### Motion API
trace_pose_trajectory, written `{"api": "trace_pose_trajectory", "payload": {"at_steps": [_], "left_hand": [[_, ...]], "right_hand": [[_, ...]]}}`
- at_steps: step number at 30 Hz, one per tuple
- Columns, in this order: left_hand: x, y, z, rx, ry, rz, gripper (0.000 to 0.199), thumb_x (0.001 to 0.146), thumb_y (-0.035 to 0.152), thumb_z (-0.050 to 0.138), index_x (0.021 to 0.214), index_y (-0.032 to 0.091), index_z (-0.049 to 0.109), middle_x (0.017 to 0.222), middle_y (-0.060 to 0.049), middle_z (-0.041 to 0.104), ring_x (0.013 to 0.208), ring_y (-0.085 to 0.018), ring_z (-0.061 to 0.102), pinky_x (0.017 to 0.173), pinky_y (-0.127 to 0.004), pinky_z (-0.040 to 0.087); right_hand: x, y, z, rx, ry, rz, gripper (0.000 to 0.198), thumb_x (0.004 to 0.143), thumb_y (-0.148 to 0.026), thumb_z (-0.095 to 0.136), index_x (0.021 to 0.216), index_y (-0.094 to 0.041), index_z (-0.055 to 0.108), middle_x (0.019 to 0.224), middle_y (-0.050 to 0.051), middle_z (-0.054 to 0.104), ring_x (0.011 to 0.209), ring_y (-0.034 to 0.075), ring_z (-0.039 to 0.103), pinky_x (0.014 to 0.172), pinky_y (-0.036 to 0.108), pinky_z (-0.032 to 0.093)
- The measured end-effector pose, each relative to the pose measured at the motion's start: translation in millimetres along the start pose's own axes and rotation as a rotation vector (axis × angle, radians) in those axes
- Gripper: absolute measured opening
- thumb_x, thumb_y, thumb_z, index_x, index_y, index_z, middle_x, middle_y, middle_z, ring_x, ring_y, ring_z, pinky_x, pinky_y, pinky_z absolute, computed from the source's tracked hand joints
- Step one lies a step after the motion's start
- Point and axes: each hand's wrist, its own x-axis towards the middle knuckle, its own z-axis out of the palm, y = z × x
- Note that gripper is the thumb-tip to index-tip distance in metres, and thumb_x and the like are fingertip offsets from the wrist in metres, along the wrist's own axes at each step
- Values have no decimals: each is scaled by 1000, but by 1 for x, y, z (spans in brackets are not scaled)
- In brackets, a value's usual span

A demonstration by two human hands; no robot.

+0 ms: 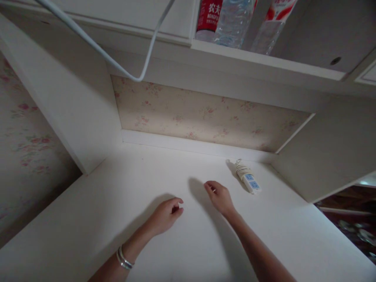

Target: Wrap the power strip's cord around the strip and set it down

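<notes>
My left hand (165, 215) hovers over the white desktop (123, 203), its fingers loosely bent and the thumb apart from them. Nothing shows between them. To its right, my right hand (219, 197) is also above the desktop, fingers curled with the tips close to the thumb and a small gap between. I see no object in it. Nearest to the right hand is a white power strip (252, 184) with blue socket faces. Its cable (242, 170) is wound around the far end. Silver bangles (123, 259) circle my left wrist.
Above the desk is a shelf (264, 60) holding several plastic bottles (233, 23). A white cable (126, 72) hangs in a loop at upper left. Side panels (326, 145) flank the desk, and floral wallpaper (190, 111) covers the back wall.
</notes>
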Motion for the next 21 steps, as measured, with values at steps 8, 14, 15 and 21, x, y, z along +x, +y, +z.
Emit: {"api": "trace_pose_trajectory", "payload": {"at_steps": [8, 14, 15, 21], "left_hand": [[0, -5, 2, 0, -2, 15, 27, 86, 33, 49, 103, 19, 64, 84, -3, 67, 75, -15, 60, 70, -25, 44], [-1, -2, 2, -5, 3, -3, 28, 86, 34, 48, 102, 19, 64, 84, -4, 67, 75, -16, 60, 70, -25, 44], [-1, -2, 2, -10, 6, -3, 28, 85, 34, 48, 102, 19, 65, 83, -4, 67, 74, -16, 60, 70, -25, 44], [-1, -4, 2, -36, 4, 15, 27, 85, 33, 49, 101, 19, 66, 81, -4, 66, 73, -17, 59, 68, -26, 42]], "right_hand": [[35, 125, -88, -689, 307, 476, 56, 81, -49, 49, 128, -18, 47, 131, 17, 46, 114, 36, 49, 88, 46, 41], [37, 161, -94, -590, -2, 719, 79, 74, -53, 55, 137, -9, 35, 121, 23, 54, 107, 36, 57, 86, 44, 44], [38, 162, -93, -589, -9, 718, 74, 75, -50, 54, 134, -8, 40, 120, 24, 55, 106, 36, 58, 85, 44, 44], [49, 154, -92, -561, -19, 679, 59, 80, -53, 47, 118, -10, 58, 114, 24, 61, 101, 35, 62, 81, 43, 46]]}}
